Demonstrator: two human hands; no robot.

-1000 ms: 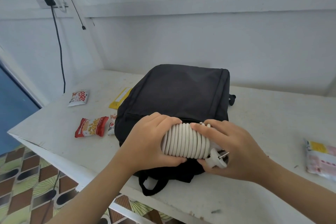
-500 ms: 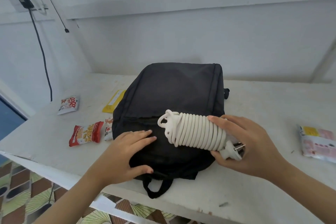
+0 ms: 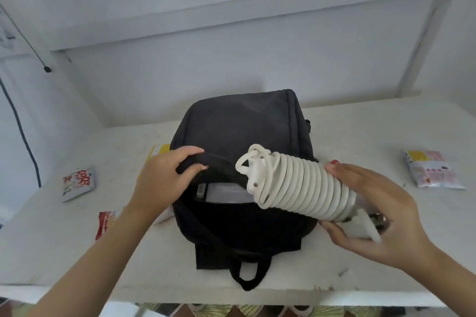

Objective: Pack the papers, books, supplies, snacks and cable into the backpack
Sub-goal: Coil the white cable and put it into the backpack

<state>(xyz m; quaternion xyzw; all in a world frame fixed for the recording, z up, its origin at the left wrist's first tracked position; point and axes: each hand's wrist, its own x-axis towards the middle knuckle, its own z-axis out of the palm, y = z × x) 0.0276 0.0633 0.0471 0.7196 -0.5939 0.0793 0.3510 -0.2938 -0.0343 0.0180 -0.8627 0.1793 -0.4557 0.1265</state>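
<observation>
Here, in the head view, a black backpack (image 3: 239, 121) lies flat on the white surface (image 3: 360, 141), with its carry loop (image 3: 248, 275) toward the near edge. The left hand (image 3: 164, 175) grips the upper lip of the bag's opening, thumb under and fingers over the fabric, holding it raised so that something pale grey (image 3: 226, 192) shows inside. The right hand (image 3: 373, 211) curls round the plug end of a tightly coiled white cable (image 3: 304, 188). The coil is held tilted in the air, its far end over the open mouth of the bag, and its plug (image 3: 365, 224) lies against the palm.

On the surface to the left lie a white snack packet (image 3: 77, 184), a red snack packet (image 3: 105, 222) partly behind the forearm, and a yellow flat item (image 3: 158, 153) beside the bag. Well apart on the right lies another pale snack packet (image 3: 432, 172).
</observation>
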